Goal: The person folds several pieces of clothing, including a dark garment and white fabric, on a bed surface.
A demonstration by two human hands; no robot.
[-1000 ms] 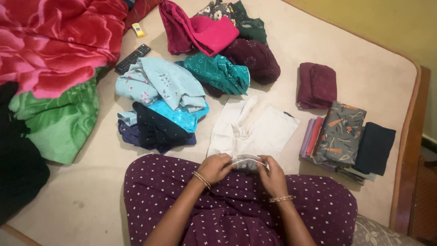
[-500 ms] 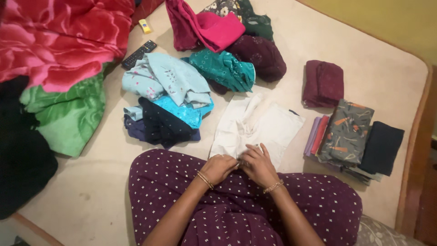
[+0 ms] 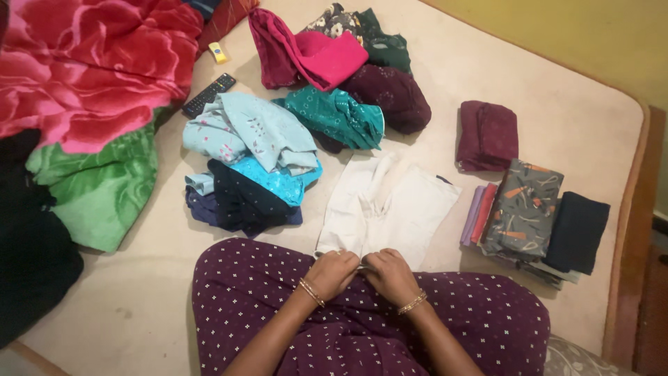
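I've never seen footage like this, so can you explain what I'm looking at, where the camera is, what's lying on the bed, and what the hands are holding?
The camera sits on a person's head, looking down at their lap and hands. There is no machine here. The left hand and right hand both pinch the near edge of a white garment spread on the mattress. Loose clothes lie in a pile ahead; a folded stack sits to the right. A remote control and a red and green blanket lie at the left.

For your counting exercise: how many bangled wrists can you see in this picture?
2: the left hand and right hand each wear gold bangles, meeting at the white garment's near edge. None seem hidden.
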